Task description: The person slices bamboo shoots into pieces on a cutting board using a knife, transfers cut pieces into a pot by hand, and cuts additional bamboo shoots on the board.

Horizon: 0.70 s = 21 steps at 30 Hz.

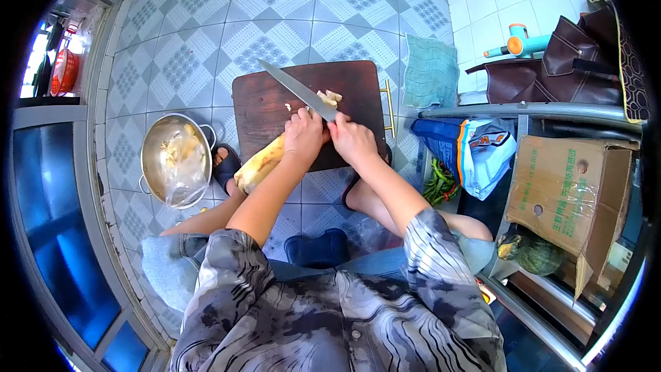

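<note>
A dark wooden board (255,96) lies low in front of me. My right hand (352,140) is closed round the handle of a large knife (292,85), whose blade points up and left across the board. Close beside it, my left hand (305,133) rests on a long pale-yellow peeled piece of food (260,163), its fingers bent over the end near the blade. The piece sticks out past the board's lower left edge. Small pale cut pieces (330,98) lie on the board just beyond the knife.
A metal pot (149,157) with pale pieces and clear plastic stands at left. At right are green peppers (438,183), a blue and white bag (485,155), a cardboard box (551,182), a green squash (540,255) and a teal cloth (430,71).
</note>
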Available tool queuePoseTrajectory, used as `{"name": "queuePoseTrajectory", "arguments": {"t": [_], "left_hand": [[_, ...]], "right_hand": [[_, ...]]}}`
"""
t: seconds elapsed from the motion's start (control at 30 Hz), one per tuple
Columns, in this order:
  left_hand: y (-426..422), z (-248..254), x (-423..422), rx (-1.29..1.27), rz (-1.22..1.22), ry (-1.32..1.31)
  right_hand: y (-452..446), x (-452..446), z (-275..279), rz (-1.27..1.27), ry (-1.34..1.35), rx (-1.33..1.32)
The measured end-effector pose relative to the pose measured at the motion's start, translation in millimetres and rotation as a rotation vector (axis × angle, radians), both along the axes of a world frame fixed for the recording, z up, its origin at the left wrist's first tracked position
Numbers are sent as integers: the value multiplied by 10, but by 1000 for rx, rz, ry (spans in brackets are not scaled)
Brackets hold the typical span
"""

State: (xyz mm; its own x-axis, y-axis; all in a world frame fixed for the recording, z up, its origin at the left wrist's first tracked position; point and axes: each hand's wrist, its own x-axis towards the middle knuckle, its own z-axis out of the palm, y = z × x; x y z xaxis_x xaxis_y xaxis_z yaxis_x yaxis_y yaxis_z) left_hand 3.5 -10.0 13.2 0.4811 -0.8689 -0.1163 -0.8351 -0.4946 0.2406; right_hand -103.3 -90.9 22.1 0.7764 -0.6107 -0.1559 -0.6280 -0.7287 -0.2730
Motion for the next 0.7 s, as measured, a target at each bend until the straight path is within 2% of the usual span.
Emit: {"name": "queuePoseTrajectory", "arguments": {"t": [0.1,0.17,0.23,0.43,0.7], "left_hand": [[-52,-91,38,34,13,-75],[-33,-25,46,15,7,-26],[-41,35,44,22,18,-23],[-33,106,25,0,8,20],[-68,-10,97,44,-17,-34]], "right_hand": [[-77,210,-8,26,-73,-3],[-55,172,58,17,-68,11],[-54,-13,174,-22,45,99],[-84,-825,193,-33,226,42],[-199,116,22,103,39,21]]}}
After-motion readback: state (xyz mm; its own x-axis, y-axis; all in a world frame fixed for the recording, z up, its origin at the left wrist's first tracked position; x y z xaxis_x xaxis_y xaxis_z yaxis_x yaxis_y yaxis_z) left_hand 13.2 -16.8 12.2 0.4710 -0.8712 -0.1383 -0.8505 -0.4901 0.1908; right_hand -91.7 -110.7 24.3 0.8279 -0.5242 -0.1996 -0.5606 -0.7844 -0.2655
